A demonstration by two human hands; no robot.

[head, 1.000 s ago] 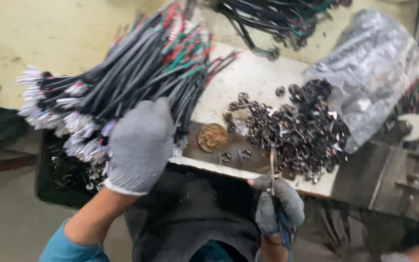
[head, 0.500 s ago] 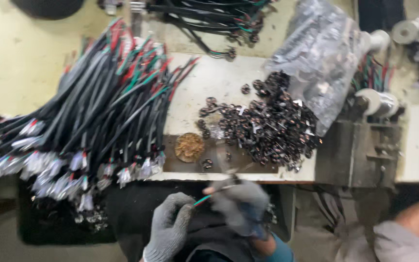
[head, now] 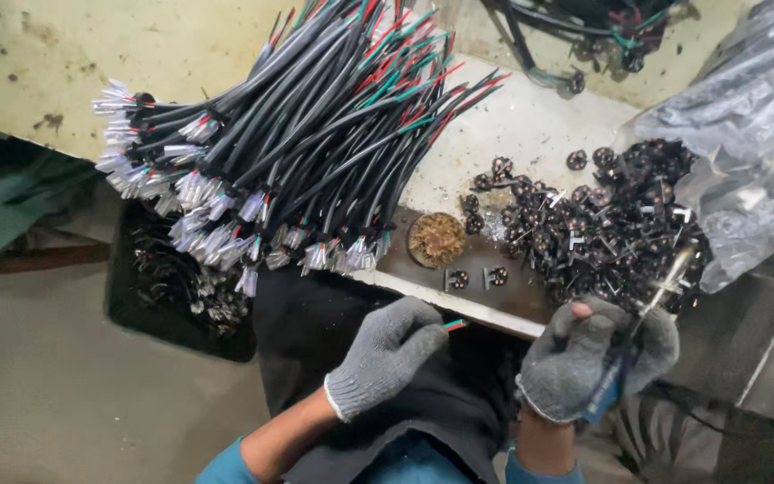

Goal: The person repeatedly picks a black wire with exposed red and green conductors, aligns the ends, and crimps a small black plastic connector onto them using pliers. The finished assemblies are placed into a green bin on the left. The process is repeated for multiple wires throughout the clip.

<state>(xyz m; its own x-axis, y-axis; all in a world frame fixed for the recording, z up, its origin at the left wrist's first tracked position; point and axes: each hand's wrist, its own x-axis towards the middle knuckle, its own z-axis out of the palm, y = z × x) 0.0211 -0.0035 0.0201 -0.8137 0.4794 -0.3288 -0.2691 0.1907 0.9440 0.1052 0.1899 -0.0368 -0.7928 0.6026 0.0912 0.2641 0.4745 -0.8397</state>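
My left hand (head: 393,351), in a grey knit glove, is closed around one cable whose red and green wire ends (head: 455,324) stick out to the right at the bench edge. My right hand (head: 589,358), also gloved, grips a soldering iron with a blue handle (head: 606,391); its metal tip (head: 674,269) points up and to the right into a heap of small dark round parts (head: 611,229). Two of these parts (head: 477,279) lie apart on the bench front. A large bundle of black cables with clear connectors (head: 288,152) lies on the bench to the left.
A round holder of brass wool (head: 436,239) sits between the bundle and the heap. A crumpled clear plastic bag (head: 745,152) lies at the right. More cables (head: 602,27) lie at the back. A dark box of parts (head: 181,287) stands below the bench.
The view has shifted. My left hand has left the cable bundle and now holds a single cable at the bench edge. My right hand has risen with the iron toward the dark parts.
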